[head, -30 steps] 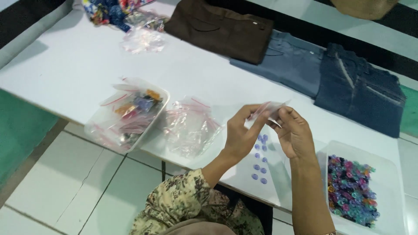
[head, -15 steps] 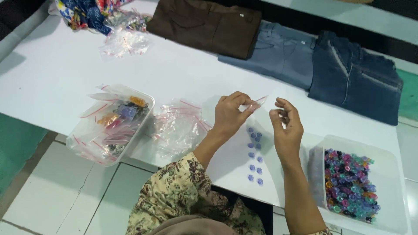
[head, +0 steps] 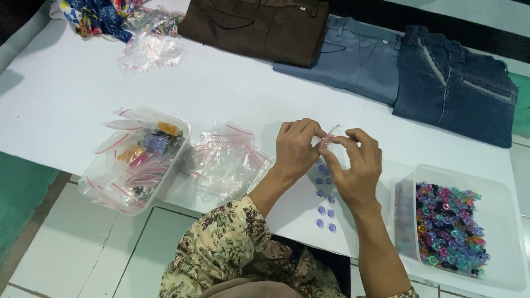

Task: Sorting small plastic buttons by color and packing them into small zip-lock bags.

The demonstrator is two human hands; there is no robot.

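Note:
My left hand (head: pixel 297 148) and my right hand (head: pixel 356 166) meet above the white table (head: pixel 72 88), both pinching a small clear plastic bag with a red strip (head: pixel 330 134) at its top edge. Beneath them several small blue buttons (head: pixel 324 194) lie in two loose rows on the table. A heap of empty clear bags (head: pixel 226 160) lies just left of my left hand. A clear tub (head: pixel 499 232) full of colourful buttons (head: pixel 450 229) stands to the right of my right hand.
A clear tub (head: pixel 99 182) at the left holds filled small bags (head: pixel 144 155). Along the far edge lie folded brown trousers (head: pixel 259 27), grey-blue trousers (head: pixel 359 58) and dark denim trousers (head: pixel 455 85). More bags (head: pixel 150 51) and patterned cloth (head: pixel 96 15) sit at the far left.
My hands have drawn closer together on the small bag, over the blue buttons. The view has shifted a little; the tubs and trousers stay where they were.

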